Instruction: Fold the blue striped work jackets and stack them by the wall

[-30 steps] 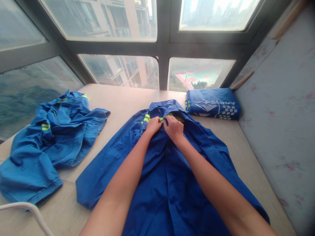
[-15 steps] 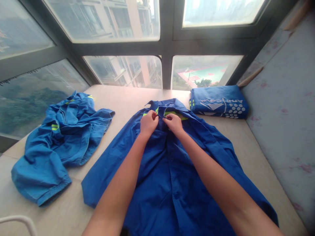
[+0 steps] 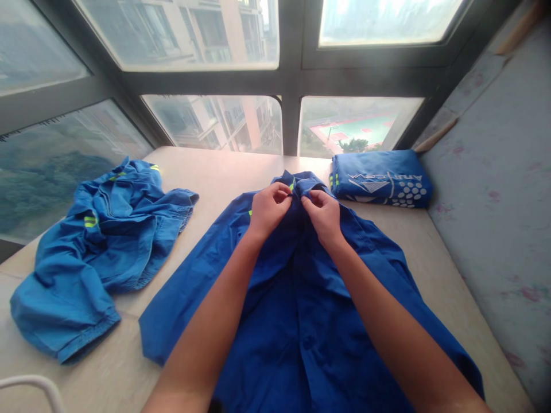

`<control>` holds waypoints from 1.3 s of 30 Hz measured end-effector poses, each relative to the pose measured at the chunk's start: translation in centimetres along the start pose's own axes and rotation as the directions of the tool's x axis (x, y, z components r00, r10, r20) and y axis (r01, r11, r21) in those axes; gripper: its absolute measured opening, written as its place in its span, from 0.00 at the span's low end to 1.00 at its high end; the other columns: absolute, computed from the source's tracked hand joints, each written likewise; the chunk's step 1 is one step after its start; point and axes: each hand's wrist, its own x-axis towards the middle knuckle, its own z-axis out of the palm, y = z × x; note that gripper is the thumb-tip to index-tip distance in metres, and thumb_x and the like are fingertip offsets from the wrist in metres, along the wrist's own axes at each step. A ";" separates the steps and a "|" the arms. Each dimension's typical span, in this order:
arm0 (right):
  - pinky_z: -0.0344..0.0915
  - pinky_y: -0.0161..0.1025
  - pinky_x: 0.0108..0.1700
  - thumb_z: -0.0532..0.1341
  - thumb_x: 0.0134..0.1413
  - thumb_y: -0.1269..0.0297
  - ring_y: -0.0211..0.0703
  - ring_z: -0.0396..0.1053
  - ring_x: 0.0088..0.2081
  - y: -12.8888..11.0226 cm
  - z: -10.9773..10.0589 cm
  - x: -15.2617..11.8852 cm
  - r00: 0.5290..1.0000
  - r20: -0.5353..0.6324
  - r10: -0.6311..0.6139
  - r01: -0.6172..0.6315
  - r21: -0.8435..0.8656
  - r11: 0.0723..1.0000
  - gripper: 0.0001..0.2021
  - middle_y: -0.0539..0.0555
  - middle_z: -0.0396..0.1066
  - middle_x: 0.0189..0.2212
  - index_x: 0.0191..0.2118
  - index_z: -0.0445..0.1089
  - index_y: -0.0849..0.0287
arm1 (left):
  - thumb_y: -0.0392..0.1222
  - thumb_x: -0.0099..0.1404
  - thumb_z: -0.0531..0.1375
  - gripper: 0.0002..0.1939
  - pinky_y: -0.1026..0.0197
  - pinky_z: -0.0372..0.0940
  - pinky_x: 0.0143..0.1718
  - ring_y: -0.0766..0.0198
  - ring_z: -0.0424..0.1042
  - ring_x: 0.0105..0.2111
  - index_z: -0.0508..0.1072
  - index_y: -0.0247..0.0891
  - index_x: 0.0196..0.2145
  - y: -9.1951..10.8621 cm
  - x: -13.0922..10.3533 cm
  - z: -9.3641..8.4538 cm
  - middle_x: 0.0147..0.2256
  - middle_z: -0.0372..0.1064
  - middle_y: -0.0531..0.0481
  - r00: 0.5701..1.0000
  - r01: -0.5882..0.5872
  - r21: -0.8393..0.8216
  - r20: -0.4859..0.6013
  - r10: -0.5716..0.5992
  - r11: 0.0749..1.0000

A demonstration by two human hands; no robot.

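Observation:
A dark blue work jacket (image 3: 275, 321) lies front up before me, its collar pointing toward the window and its sleeves spread out to the sides. Near the collar, my left hand (image 3: 271, 207) pinches one front edge of the jacket. Close beside it, my right hand (image 3: 322, 213) pinches the opposite edge by the collar. The fabric between my fingertips is lifted and bunched, and a bit of yellow-green strip shows there. Whether a button sits in my fingers is too small to tell. Both forearms cover part of the jacket's front.
On the left lies a crumpled lighter blue jacket (image 3: 116, 229) with yellow-green strips. A folded blue garment (image 3: 381, 178) with white print rests at the back right, by the wall (image 3: 495, 218). A white curved tube (image 3: 34, 381) enters at the lower left. Windows rise behind the pale surface (image 3: 210, 166).
Both hands have shifted a little right, still pinching at the collar. The jacket's collar edges are drawn up and bunched more, hiding most of the yellow-green strip. The other garments stay put.

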 end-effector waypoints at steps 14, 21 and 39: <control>0.65 0.39 0.37 0.58 0.52 0.63 0.45 0.69 0.32 -0.1 0.5 -1.0 0.974 0.109 -0.198 0.226 -0.495 0.839 0.09 0.53 0.73 0.29 0.35 0.75 0.58 | 0.39 0.58 0.62 0.03 0.61 0.67 0.36 0.61 0.75 0.31 0.75 0.39 0.30 0.0 -0.5 0.9 0.29 0.77 0.50 0.998 0.056 0.106 0.014 -0.058 0.993; 0.67 0.39 0.36 0.59 0.52 0.61 0.44 0.71 0.30 0.3 0.7 -0.9 0.980 0.096 -0.173 0.196 -0.346 0.917 0.10 0.53 0.75 0.29 0.36 0.76 0.58 | 0.38 0.59 0.61 0.03 0.61 0.66 0.36 0.59 0.75 0.32 0.76 0.40 0.32 0.1 -0.9 0.5 0.30 0.77 0.49 1.000 0.015 0.274 0.014 -0.019 0.962; 0.69 0.37 0.23 0.56 0.51 0.60 0.40 0.69 0.20 0.1 0.0 -1.2 0.936 0.347 0.062 -0.087 0.056 0.995 0.07 0.47 0.70 0.21 0.35 0.68 0.55 | 0.34 0.60 0.57 0.11 0.61 0.66 0.37 0.57 0.76 0.34 0.78 0.41 0.36 -0.4 -1.1 0.6 0.34 0.79 0.47 0.991 -0.098 0.330 0.119 0.061 0.939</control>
